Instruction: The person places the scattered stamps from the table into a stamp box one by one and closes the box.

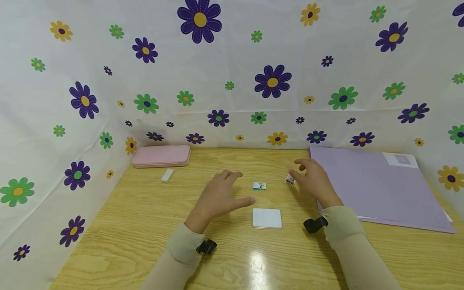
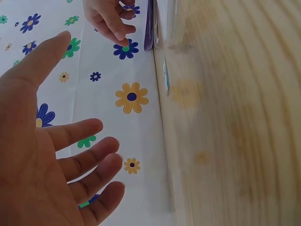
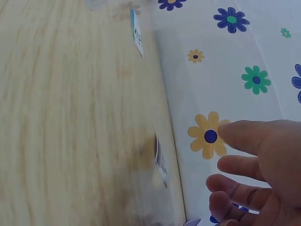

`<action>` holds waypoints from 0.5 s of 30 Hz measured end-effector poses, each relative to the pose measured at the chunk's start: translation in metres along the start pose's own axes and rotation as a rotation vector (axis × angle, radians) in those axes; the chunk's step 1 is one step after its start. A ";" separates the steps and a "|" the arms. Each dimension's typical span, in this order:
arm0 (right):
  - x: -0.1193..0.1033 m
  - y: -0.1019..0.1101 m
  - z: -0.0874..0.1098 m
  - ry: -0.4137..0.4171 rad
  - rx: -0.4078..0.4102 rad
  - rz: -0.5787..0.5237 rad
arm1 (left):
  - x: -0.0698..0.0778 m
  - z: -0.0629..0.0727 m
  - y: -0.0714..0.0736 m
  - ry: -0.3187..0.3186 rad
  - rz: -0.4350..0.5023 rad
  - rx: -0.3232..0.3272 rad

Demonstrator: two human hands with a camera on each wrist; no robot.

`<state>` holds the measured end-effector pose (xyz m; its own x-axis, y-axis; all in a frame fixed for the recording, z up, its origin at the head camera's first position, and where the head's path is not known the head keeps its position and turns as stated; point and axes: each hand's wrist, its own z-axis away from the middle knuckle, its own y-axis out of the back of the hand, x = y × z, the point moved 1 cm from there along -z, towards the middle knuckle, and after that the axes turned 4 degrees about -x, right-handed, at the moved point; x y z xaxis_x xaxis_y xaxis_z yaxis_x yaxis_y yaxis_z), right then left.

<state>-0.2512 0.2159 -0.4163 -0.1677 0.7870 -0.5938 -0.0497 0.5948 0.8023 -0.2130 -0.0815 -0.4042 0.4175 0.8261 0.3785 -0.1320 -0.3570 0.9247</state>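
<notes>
Released, my left grip (image 1: pixel 218 196) hovers near a flat white rectangle (image 1: pixel 266 218); my right grip (image 1: pixel 314 181), also released, hangs near one small picture card (image 1: pixel 290 180), a blue-edged card (image 1: pixel 259 186) lying between my grips on the desk (image 1: pixel 137 233).

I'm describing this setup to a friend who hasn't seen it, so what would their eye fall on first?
Probably the white backdrop with its purple, green and yellow flowers, rising behind the wooden table. Next, perhaps, the large lilac folder on the table's right side. Then the person's left hand and right hand, either side of a small blue-and-white card.
</notes>
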 end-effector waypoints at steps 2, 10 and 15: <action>0.002 -0.001 -0.001 -0.003 -0.006 -0.004 | 0.002 -0.001 -0.001 0.003 0.015 -0.033; 0.008 -0.008 -0.007 -0.037 -0.027 -0.025 | 0.009 -0.005 -0.007 0.000 0.093 -0.166; 0.011 -0.011 -0.009 -0.087 -0.048 -0.010 | 0.011 -0.009 -0.012 -0.037 0.157 -0.259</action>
<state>-0.2616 0.2162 -0.4309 -0.0805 0.7934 -0.6034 -0.0985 0.5961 0.7969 -0.2146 -0.0642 -0.4108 0.4055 0.7518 0.5199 -0.4203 -0.3517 0.8365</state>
